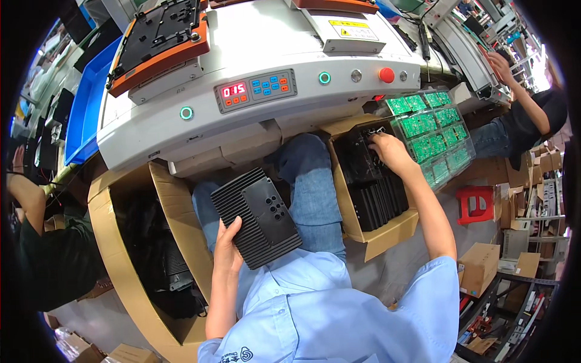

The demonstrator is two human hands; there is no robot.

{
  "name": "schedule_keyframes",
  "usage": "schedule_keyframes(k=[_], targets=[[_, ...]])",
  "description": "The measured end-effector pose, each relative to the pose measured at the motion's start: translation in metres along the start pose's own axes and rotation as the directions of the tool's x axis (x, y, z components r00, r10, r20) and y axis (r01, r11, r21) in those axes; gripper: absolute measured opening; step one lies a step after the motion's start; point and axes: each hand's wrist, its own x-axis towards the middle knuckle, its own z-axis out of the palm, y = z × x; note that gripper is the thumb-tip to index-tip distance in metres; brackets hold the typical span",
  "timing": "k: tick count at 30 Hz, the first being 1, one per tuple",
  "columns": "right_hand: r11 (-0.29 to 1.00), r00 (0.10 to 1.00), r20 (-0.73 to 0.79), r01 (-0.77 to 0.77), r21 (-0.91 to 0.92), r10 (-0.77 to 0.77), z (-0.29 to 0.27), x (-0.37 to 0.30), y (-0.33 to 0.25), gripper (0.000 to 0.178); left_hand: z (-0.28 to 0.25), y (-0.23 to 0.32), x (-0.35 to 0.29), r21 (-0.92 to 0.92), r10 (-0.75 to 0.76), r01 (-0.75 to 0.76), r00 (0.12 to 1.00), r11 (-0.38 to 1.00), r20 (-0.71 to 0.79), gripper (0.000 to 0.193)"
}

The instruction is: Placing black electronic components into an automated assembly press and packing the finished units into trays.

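My left hand (228, 243) grips a black finned heat-sink housing (257, 215) by its near left edge. The housing lies tilted above my lap, its smooth raised panel with several round holes facing up. To the right, my right hand (392, 153) reaches over an open cardboard box (390, 242). Its fingers are bent together at the far end of the box, among black parts with some shiny metal; what they hold is hidden. Black finned housings (378, 202) stand in a row inside this box, nearer to me.
A white machine (254, 130) with lit buttons, a red knob and orange-edged fixtures spans the front. Green circuit boards (426, 133) fill clear trays beside the right box. Another open cardboard box (112, 242) with black parts stands left. A red stool (475, 204) and co-workers are nearby.
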Motion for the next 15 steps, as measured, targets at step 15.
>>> schedule_keyframes(k=[15], targets=[[0.757,0.871,-0.363,-0.016,0.653,0.332,0.015,-0.038,-0.218,0.011,0.053,-0.017,-0.002,0.125,0.121,-0.127,0.991,0.984,0.049,0.046]])
